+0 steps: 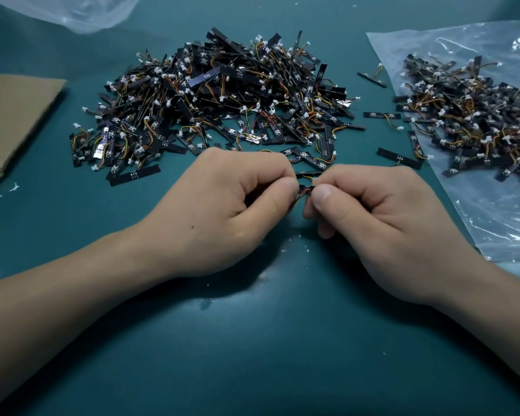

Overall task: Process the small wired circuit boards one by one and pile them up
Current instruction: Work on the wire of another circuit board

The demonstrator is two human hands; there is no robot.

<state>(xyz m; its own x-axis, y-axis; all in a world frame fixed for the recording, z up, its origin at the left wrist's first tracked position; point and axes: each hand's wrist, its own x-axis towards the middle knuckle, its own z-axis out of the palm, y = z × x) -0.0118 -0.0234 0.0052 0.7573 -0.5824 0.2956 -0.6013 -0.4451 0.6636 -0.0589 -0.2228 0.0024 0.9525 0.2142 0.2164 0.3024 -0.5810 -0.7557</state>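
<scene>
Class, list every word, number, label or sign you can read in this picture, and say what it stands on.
No text here can be read.
White marks on the boards in the middle pile: too small and blurred to read.
The cardboard and the plastic bag: no print visible.

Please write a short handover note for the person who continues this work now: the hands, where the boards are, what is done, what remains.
Hands: left hand and right hand both pinch one wired board between them.
Boards: large pile mid-table on the green mat; second pile on the plastic sheet, right.
Done: unclear which pile is finished.
Left: finish the held board, pile it, continue through the rest.
</scene>
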